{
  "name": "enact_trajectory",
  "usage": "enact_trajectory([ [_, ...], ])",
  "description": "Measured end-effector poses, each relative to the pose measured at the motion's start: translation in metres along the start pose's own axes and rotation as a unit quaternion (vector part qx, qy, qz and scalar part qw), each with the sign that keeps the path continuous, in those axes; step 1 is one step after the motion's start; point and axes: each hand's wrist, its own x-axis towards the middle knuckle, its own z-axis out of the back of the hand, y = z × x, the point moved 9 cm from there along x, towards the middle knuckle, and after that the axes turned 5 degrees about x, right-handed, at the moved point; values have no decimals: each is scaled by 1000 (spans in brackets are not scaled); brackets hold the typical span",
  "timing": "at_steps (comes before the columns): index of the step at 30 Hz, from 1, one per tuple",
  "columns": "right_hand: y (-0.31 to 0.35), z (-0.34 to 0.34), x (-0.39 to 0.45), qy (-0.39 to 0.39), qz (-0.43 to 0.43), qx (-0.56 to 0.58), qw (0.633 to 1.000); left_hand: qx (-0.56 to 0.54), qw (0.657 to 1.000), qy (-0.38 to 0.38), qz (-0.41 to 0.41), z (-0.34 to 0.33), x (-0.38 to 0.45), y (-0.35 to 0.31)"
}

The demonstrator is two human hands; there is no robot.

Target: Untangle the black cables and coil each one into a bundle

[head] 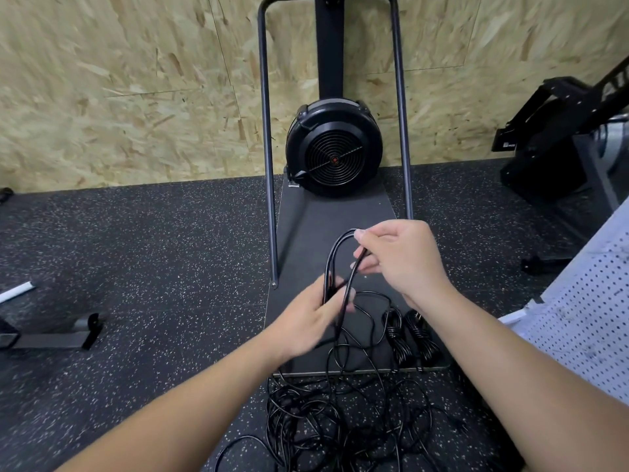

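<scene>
I hold a black cable loop (335,258) up over the machine's platform. My left hand (308,318) grips the lower end of the loop, strands running through its fingers. My right hand (398,255) pinches the top of the loop between thumb and fingers. From my left hand the cable hangs down into a tangled pile of black cables (340,417) on the floor. Two coiled cable bundles (410,337) lie side by side on the platform's near right corner.
A black fan machine (333,148) stands on a dark platform (306,233) with two upright metal tubes against the chipboard wall. A white perforated panel (585,308) is at the right, black equipment (558,144) behind it. A grey bracket (58,335) lies on the speckled floor at left.
</scene>
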Motion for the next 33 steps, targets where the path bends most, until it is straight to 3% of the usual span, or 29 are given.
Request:
enact_trajectory([
  [5, 12, 14, -1, -58, 81, -138, 985, -143, 989, 14, 40, -18, -5, -11],
  [13, 40, 16, -14, -103, 236, -199, 946, -18, 998, -20, -50, -10, -6, -30],
  [16, 12, 3, 0, 2, 89, -75, 993, -29, 998, -23, -48, -5, -6, -30],
  [19, -8, -9, 1, 78, -11, -95, 992, -27, 999, 1, -40, -7, -7, -27],
  [21, -13, -13, 0, 95, -49, -5, 994, -69, 997, 32, -20, -11, -6, -22],
  [24, -15, -28, -8, 132, -119, 274, 945, -116, 991, 66, -7, -13, -4, -26],
  [27, -2, -41, -20, 171, -149, 420, 879, -178, 977, 116, 2, -18, -4, -35],
  [29, 3, -41, -20, 163, -152, 448, 866, -221, 965, 143, 7, -21, -7, -40],
  [33, -2, -39, -14, 136, -156, 412, 887, -193, 973, 129, -4, -19, -11, -43],
])
